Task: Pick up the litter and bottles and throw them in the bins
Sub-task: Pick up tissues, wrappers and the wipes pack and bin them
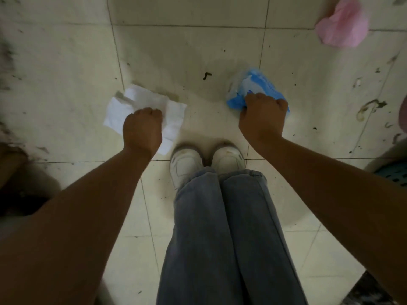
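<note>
A crumpled white paper tissue (123, 108) lies on the tiled floor at the left, and my left hand (142, 128) is closed on its middle. At the right, a blue and clear plastic wrapper (257, 86) rests on the floor with my right hand (262, 117) closed on its near end. A pink plastic bag (343, 27) lies on the floor at the far upper right, apart from both hands.
My two white shoes (207, 161) and blue jeans stand between the hands. The dirty tiled floor (187, 51) has dark specks and stains. A teal perforated basket edge (394, 175) shows at the right border. A dark object sits at the left edge (13, 194).
</note>
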`<state>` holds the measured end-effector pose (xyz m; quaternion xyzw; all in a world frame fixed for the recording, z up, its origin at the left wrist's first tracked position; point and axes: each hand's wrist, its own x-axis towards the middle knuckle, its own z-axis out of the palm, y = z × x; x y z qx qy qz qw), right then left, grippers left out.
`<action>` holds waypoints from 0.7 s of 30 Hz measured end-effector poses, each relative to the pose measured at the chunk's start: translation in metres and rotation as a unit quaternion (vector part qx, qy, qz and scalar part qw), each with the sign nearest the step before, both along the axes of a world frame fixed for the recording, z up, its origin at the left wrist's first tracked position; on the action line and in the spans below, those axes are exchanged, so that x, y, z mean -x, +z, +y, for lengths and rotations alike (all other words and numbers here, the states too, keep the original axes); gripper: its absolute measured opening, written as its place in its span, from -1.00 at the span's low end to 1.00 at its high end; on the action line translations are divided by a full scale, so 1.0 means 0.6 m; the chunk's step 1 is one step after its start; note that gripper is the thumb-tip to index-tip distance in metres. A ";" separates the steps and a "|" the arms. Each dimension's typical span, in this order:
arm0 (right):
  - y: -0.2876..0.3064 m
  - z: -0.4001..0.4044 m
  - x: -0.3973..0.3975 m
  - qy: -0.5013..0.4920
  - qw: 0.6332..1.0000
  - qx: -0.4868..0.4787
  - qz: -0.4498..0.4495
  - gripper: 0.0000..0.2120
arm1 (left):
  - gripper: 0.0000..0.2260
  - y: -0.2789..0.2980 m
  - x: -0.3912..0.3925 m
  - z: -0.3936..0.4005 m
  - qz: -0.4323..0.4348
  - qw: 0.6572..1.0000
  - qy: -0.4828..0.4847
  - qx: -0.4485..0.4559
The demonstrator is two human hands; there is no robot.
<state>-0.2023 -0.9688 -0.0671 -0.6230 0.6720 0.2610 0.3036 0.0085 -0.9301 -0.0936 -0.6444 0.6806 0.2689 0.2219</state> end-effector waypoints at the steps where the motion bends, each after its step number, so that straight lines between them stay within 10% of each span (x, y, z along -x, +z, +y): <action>1: 0.021 0.000 0.007 -0.005 1.000 0.003 -0.006 -0.73 | -0.87 0.029 0.008 -0.008 0.011 1.000 -0.025 0.012; 14: 0.484 0.045 0.256 -0.221 0.971 0.095 0.010 -0.73 | -0.72 0.468 0.332 -0.133 0.167 0.959 -0.201 0.108; 21: 0.670 0.207 0.504 -0.460 0.871 0.171 0.031 -0.83 | -0.76 0.625 0.657 -0.064 0.258 0.915 -0.290 0.112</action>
